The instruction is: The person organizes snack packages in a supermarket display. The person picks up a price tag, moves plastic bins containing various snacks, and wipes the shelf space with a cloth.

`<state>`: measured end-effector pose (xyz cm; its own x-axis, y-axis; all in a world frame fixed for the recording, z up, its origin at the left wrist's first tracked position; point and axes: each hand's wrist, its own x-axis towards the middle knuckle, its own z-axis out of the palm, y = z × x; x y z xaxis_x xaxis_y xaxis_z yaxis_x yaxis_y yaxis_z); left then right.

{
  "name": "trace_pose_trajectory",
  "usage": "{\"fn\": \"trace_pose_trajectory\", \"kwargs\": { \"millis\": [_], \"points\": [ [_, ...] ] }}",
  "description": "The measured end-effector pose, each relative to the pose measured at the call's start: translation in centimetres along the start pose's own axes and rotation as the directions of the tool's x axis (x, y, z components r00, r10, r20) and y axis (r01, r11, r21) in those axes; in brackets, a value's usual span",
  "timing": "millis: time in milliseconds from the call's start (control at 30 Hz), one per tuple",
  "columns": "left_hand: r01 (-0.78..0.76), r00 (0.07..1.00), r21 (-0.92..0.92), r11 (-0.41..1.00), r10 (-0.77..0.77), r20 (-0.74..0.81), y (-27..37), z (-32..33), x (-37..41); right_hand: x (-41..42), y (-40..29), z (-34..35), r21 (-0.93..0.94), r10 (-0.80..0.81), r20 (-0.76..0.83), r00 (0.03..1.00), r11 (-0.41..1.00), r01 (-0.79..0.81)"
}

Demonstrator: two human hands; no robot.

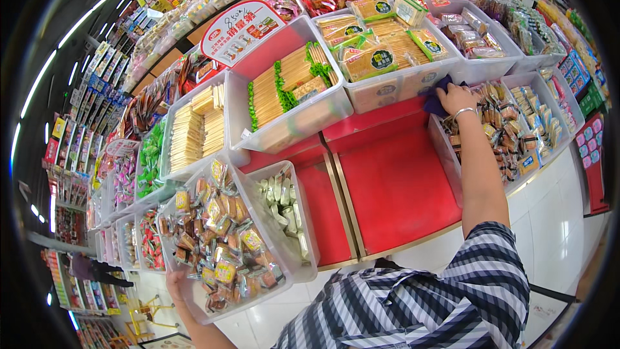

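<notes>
My left hand (176, 287) grips the near left side of a clear plastic bin (194, 296). Individually wrapped small cakes (225, 271) fill much of this bin, which sits tilted and partly overlaps a narrower bin (306, 232) of pale green wrapped snacks. My right hand (455, 99), a bangle at the wrist, reaches forward and presses a dark purple cloth (434, 101) near the far end of a bin of brown wrapped snacks (499, 121). Between my hands lies a bare red display surface (397, 179) with gold-coloured edging.
Behind the red surface, raised bins hold stick-shaped snacks (281, 87) and packaged crackers (370, 60). A sign (242, 31) with writing stands above them. More snack bins (537, 106) line the right. A person (94, 269) and a yellow metal frame (150, 311) are at far left.
</notes>
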<state>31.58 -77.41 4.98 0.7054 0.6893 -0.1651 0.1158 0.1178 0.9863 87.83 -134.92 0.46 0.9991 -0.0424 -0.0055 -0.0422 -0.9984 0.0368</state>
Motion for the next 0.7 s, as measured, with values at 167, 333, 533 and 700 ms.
{"fn": "trace_pose_trajectory", "kwargs": {
  "millis": [167, 333, 533, 700],
  "points": [
    [-0.044, 0.995, -0.077, 0.996, 0.050, 0.081, 0.0, 0.9, 0.5, 2.0, -0.9, -3.4, 0.053, -0.040, 0.291, 0.956, 0.998, 0.026],
    [-0.012, 0.999, -0.040, 0.999, 0.013, 0.041, -0.6, -0.3, 0.8, 2.6, -1.7, -1.9, 0.077, -0.098, 0.221, 0.970, 0.994, 0.083],
    [-0.008, 1.000, -0.029, 1.000, 0.008, -0.003, -0.2, 0.7, 0.7, 0.8, -4.5, -1.4, 0.041, -0.190, 0.184, 0.964, 0.982, 0.185],
    [0.004, 0.999, -0.054, 0.999, -0.002, 0.038, 1.8, 4.5, -0.4, -2.0, -8.0, -1.1, -0.009, -0.274, 0.140, 0.951, 0.961, 0.278]
  ]
}}
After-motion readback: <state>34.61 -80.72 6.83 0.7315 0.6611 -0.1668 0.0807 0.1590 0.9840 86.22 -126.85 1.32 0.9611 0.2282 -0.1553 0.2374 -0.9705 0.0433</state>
